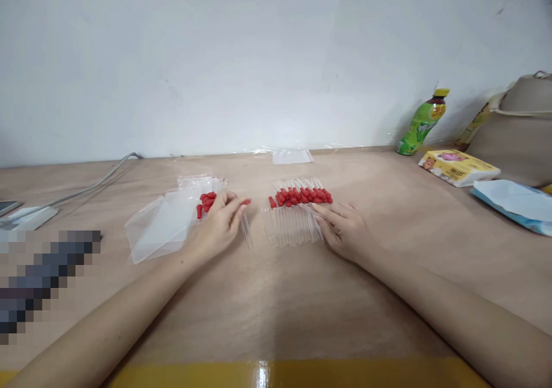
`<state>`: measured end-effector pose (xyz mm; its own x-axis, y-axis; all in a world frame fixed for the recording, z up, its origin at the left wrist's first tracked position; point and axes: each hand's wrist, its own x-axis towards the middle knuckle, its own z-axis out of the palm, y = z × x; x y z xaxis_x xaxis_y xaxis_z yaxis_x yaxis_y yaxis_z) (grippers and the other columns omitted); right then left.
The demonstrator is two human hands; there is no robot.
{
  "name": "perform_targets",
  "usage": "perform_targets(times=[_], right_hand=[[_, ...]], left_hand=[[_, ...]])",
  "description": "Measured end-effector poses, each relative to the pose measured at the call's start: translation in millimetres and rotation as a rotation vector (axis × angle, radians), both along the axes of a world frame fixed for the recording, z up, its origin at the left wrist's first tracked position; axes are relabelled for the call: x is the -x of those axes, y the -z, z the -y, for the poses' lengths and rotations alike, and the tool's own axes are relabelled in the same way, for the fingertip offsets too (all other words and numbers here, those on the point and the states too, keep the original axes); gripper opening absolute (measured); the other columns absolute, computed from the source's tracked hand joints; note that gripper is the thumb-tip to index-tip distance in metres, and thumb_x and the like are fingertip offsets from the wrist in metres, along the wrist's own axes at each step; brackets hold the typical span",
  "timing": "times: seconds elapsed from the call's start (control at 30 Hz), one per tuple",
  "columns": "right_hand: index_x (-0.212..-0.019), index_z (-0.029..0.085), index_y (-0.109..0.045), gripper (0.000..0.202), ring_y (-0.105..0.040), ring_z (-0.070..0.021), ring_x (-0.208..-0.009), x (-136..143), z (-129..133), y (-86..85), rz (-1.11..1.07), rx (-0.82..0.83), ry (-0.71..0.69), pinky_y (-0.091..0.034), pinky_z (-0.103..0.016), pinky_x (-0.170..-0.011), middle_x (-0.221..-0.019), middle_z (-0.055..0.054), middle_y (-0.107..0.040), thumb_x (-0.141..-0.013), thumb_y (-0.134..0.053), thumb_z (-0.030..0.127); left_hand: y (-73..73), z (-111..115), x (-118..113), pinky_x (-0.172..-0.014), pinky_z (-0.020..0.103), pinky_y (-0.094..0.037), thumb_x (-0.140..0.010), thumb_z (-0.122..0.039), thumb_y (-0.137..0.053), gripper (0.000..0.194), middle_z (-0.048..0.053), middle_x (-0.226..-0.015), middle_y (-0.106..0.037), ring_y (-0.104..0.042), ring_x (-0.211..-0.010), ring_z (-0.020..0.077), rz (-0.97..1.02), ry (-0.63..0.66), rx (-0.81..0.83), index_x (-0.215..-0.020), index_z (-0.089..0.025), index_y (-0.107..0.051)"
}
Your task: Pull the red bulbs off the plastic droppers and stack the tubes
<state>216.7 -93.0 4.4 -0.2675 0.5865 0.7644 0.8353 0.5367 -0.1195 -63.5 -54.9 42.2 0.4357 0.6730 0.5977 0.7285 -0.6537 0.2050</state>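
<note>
My left hand [221, 220] is closed in a pinch on a red rubber dropper bulb [246, 202], whose end sticks out past the fingertips. Under and behind that hand lies a small pile of red bulbs [208, 199] on clear plastic bags [166, 218]. A few loose glass tubes [246, 230] rest just right of it. My right hand [347, 230] is closed around a thin clear glass tube [309, 208], its tip pointing left. Beneath the tube lies a row of glass droppers [288, 227] side by side, with several red bulbs [304, 195] across their middle.
A small clear bag [292, 156] lies by the wall. To the right are a green drink bottle [422, 122], a yellow tissue pack [459, 168], a blue-and-white packet [515, 201] and a beige bag [515, 129]. A grey cable [97, 184] and a blurred-out dark object [47, 281] are at left.
</note>
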Motion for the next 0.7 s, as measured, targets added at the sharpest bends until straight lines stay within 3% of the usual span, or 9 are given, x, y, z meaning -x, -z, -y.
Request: perform_targets(times=[0.1,0.3,0.47,0.7], right_hand=[[-0.103,0.016,-0.06,0.025,-0.057,-0.0159,-0.067,-2.4,-3.3,2.9,-0.076,0.067,0.044,-0.039,-0.031,-0.065,-0.076,-0.005,-0.065,-0.084,-0.044,0.021],[-0.09,0.018,-0.062,0.019,-0.059,-0.0162,-0.065,-3.5,-7.5,6.7,-0.149,0.13,0.046,-0.04,-0.03,-0.063,-0.075,-0.004,-0.066,-0.082,-0.045,0.021],[-0.091,0.019,-0.063,0.019,-0.06,-0.0168,-0.072,-2.1,-7.5,7.9,-0.059,0.148,0.01,-0.04,-0.031,-0.069,-0.082,-0.005,-0.068,-0.082,-0.047,0.021],[-0.102,0.017,-0.063,0.032,-0.056,-0.0197,-0.08,-1.3,-6.2,6.9,0.048,0.215,-0.06,-0.041,-0.034,-0.072,-0.083,-0.008,-0.063,-0.081,-0.053,0.04]], left_hand=[[-8.6,-21.9,13.5,-0.079,0.034,-0.046,-0.084,-0.02,-0.04,0.029,0.006,-0.086,-0.047,-0.051,-0.087,0.0183,0.071,-0.121,0.063,-0.105,-0.016,-0.059],[-25.0,-52.2,34.4,-0.071,0.032,-0.046,-0.077,-0.016,-0.042,0.03,0.004,-0.077,-0.05,-0.052,-0.069,0.0157,0.033,-0.294,0.145,-0.101,-0.017,-0.062],[-17.8,-62.4,31.3,-0.083,0.036,-0.043,-0.077,-0.023,-0.045,0.026,0.006,-0.089,-0.056,-0.052,-0.092,0.0217,-0.087,-0.245,0.083,-0.093,-0.02,-0.064],[-16.3,-72.2,2.3,-0.08,0.036,-0.044,-0.077,-0.032,-0.049,0.023,0.007,-0.087,-0.058,-0.054,-0.09,0.0237,-0.25,-0.234,0.205,-0.084,-0.02,-0.066]])
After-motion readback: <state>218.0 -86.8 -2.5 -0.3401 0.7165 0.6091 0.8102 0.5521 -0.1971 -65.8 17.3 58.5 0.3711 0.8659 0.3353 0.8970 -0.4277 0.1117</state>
